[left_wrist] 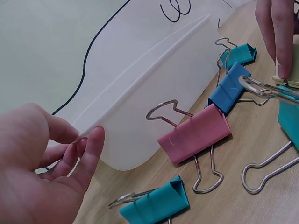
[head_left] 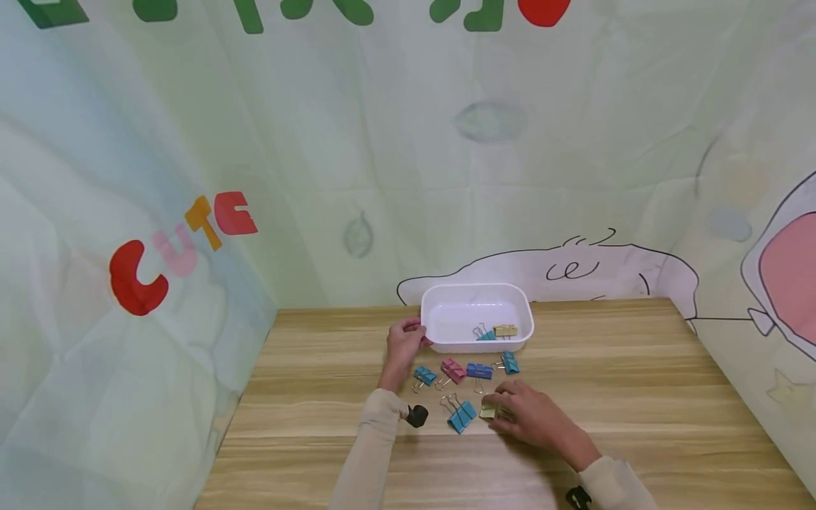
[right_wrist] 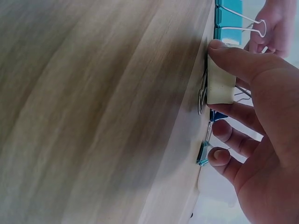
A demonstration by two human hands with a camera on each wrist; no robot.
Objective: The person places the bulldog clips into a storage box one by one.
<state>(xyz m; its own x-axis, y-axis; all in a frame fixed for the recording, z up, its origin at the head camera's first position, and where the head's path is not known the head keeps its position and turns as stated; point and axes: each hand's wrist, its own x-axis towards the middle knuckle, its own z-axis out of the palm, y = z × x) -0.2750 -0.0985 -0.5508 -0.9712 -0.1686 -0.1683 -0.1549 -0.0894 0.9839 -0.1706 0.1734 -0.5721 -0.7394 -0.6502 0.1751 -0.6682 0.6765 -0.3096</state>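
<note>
My left hand (head_left: 404, 344) pinches the near left corner rim of a white plastic tray (head_left: 440, 347) between thumb and fingers; the left wrist view shows this pinch on the rim (left_wrist: 105, 114). My right hand (head_left: 532, 414) holds a pale yellow binder clip (right_wrist: 221, 81) at the table, thumb on one end and a finger on the other. Beside it lies a large teal binder clip (head_left: 462, 416). Between hands and tray lie a pink binder clip (left_wrist: 194, 134), a blue binder clip (left_wrist: 230, 87) and smaller teal binder clips (head_left: 424, 376) (head_left: 511, 363).
Inside the tray, at its near right, are a teal binder clip (head_left: 486, 334) and a yellow binder clip (head_left: 506, 330). The wooden table (head_left: 319, 411) meets a printed cloth backdrop (head_left: 331, 177) behind the tray and at both sides.
</note>
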